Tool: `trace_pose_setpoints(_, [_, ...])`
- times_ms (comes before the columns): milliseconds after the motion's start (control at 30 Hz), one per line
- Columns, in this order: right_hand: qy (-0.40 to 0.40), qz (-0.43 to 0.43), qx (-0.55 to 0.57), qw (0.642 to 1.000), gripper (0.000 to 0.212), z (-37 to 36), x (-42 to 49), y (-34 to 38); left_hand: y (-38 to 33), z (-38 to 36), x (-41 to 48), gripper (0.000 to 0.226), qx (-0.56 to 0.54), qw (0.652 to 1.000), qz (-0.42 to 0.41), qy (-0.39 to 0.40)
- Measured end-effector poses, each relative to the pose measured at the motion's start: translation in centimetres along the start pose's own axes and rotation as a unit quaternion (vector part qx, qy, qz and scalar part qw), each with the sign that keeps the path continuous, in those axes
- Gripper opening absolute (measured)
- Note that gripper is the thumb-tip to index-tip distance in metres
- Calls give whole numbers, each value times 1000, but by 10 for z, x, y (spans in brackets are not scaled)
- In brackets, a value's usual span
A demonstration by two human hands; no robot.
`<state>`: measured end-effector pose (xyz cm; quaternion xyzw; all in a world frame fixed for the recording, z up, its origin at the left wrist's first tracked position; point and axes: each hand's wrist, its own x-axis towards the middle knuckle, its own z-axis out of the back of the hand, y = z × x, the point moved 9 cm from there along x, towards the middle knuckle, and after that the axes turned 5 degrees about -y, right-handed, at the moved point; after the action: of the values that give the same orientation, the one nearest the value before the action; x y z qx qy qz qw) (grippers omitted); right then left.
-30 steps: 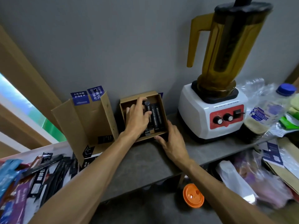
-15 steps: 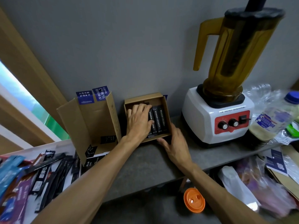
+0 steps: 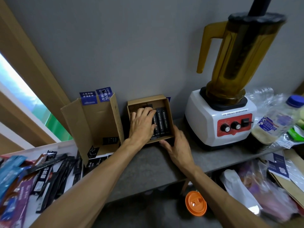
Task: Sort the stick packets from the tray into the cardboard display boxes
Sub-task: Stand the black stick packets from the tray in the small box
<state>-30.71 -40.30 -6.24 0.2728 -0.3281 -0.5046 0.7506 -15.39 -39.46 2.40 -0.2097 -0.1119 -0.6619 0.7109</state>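
Note:
A small cardboard display box [image 3: 169, 112] leans against the grey wall and holds a row of black stick packets [image 3: 162, 122]. My left hand [image 3: 141, 125] lies flat inside it, fingers curled over the packets on the left side. My right hand [image 3: 178, 147] grips the box's lower right corner. A larger open cardboard box [image 3: 92, 127] with blue labels stands to the left, black packets lying at its base. The white tray [image 3: 54, 147] at the lower left carries several black, blue and purple stick packets [image 3: 49, 175].
A white blender [image 3: 220, 119] with an amber jug stands right of the small box. Plastic bottles and bags [image 3: 276, 122] crowd the far right. Below the grey shelf edge [image 3: 148, 178] are an orange lid [image 3: 195, 205] and more bags.
My left hand has pushed deeper into the small box and flattened onto the packets. My right hand stays at the box's corner. The camera has moved closer.

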Motion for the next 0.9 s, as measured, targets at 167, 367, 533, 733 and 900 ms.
trace_pose_setpoints(167, [-4,-17,40,999,83,5,-4,1,-5,26,-11,56,-61,998,-18,-31])
trace_pose_setpoints(367, [-83,-55,118,988,65,25,-34,0,27,121,-76,33,-163,977,14,-134])
trace_pose_setpoints(533, [-114,43,113,986,24,9,-80,71,115,170,-168,17,-137,962,181,-149])
trace_pose_setpoints(733, [38,128,123,983,4,-72,-119,167,192,143,-262,11,-77,930,360,-23])
trace_pose_setpoints(900, [79,138,110,981,8,-114,-140,197,194,132,-260,4,-56,941,333,-12])
